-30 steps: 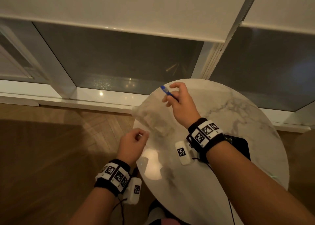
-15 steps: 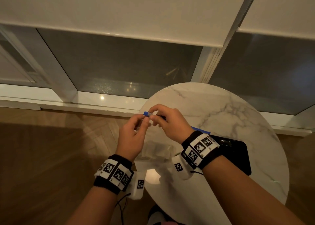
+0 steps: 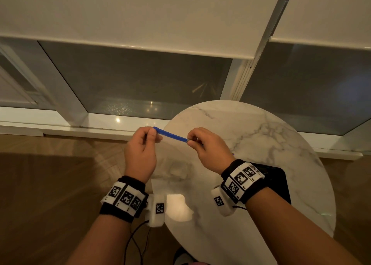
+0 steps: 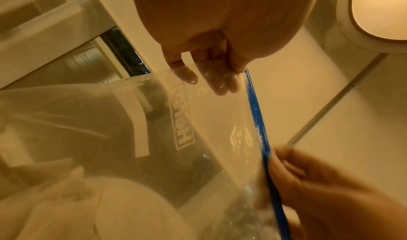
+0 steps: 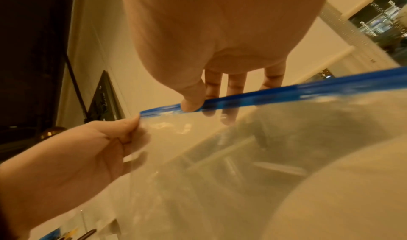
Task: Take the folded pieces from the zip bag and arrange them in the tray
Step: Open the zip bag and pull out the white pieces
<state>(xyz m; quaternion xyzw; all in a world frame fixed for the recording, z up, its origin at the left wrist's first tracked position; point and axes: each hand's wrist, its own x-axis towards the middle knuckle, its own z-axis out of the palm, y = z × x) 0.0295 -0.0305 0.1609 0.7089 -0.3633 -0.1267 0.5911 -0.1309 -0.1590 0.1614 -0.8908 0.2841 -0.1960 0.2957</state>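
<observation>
A clear zip bag (image 3: 174, 164) with a blue zip strip (image 3: 170, 135) hangs in the air over the left edge of the round table. My left hand (image 3: 151, 133) pinches the strip's left end and my right hand (image 3: 191, 141) pinches it further right. In the left wrist view my fingers (image 4: 220, 81) pinch the bag top beside the zip strip (image 4: 257, 122), with pale folded pieces (image 4: 66, 200) blurred inside the bag. The right wrist view has my thumb (image 5: 192, 104) on the strip (image 5: 286, 91). A black tray (image 3: 281, 184) lies on the table, partly hidden by my right wrist.
The marble table (image 3: 271, 140) stands against a low window sill (image 3: 100, 122) under a lowered roller blind (image 3: 140, 23). Wooden floor (image 3: 50, 194) lies to the left. Cables hang from my left wrist band.
The bag has come down from the right hand's raised hold to between both hands. They met at one end of the zip, then drew apart, baring the blue strip.
</observation>
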